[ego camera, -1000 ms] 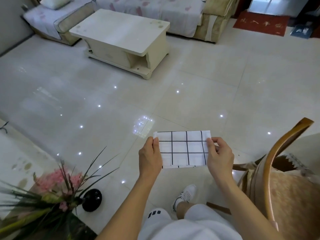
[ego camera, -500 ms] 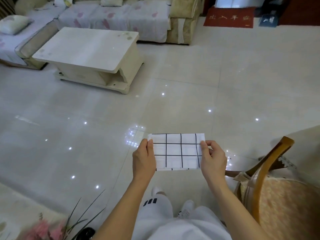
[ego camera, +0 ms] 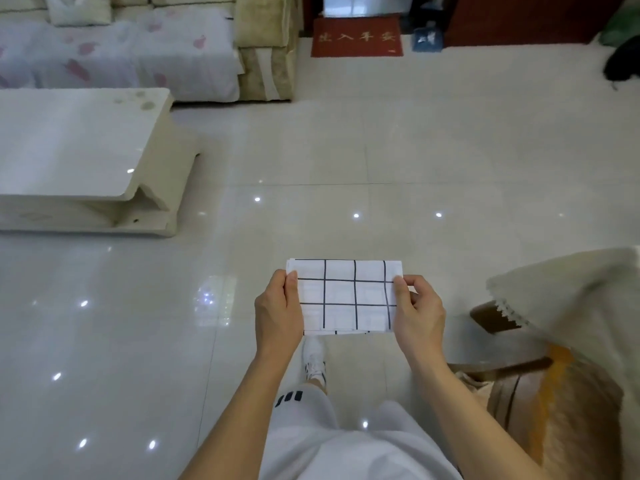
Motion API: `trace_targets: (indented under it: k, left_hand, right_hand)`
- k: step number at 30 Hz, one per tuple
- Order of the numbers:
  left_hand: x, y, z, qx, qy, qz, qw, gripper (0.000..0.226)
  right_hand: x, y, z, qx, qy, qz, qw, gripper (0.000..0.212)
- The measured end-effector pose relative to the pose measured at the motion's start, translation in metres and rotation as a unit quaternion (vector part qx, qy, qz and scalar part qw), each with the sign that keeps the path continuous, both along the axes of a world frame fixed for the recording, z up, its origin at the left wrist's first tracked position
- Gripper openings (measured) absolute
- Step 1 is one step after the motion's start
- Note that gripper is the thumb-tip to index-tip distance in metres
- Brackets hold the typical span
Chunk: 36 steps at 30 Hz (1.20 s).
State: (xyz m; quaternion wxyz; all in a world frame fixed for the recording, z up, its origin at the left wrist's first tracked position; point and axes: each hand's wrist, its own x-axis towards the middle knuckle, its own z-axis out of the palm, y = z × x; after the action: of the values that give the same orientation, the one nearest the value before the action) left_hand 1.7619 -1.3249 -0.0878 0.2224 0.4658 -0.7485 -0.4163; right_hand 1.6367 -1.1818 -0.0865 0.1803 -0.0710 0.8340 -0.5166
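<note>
A folded white cloth with a black grid pattern (ego camera: 346, 296) is held flat in front of me above the tiled floor. My left hand (ego camera: 277, 313) pinches its left edge, thumb on top. My right hand (ego camera: 417, 311) pinches its right edge the same way. The cloth is a neat rectangle, several layers thick at its edges. Below it I see my white shorts and one white shoe (ego camera: 313, 360).
A cream coffee table (ego camera: 79, 150) stands at the left, a covered sofa (ego camera: 138, 53) behind it. A red doormat (ego camera: 356, 38) lies at the far doorway. A wooden chair (ego camera: 540, 379) and a table with a fringed cloth (ego camera: 571, 296) are close on my right.
The view has swung right and forward: the coffee table slid to the left, the potted flowers left the frame, the doormat came to centre. Both hands keep the same hold on the cloth.
</note>
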Motion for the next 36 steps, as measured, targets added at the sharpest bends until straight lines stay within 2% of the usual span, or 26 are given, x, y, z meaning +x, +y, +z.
trace_targets:
  k: [7,14,23,36]
  left_hand:
    - [-0.067,-0.086,0.005,0.01,0.004,-0.068,0.998,0.04]
    - [-0.125,-0.119,0.007,0.025,0.001,-0.12,0.993,0.041]
    - [-0.237,-0.125,0.004,0.021,-0.011,-0.173,0.985,0.041]
    - [-0.492,-0.078,0.031,0.003,-0.006,-0.235,0.972,0.042]
  right_hand:
    - [-0.046,-0.07,0.006,0.013,0.019,-0.072,0.997,0.02]
    - [-0.088,-0.093,0.009,0.028,0.021,-0.109,0.993,0.02]
    - [-0.181,-0.091,-0.003,0.015,0.012,-0.163,0.986,0.019]
    - [-0.41,-0.038,0.013,-0.024,0.02,-0.255,0.966,0.021]
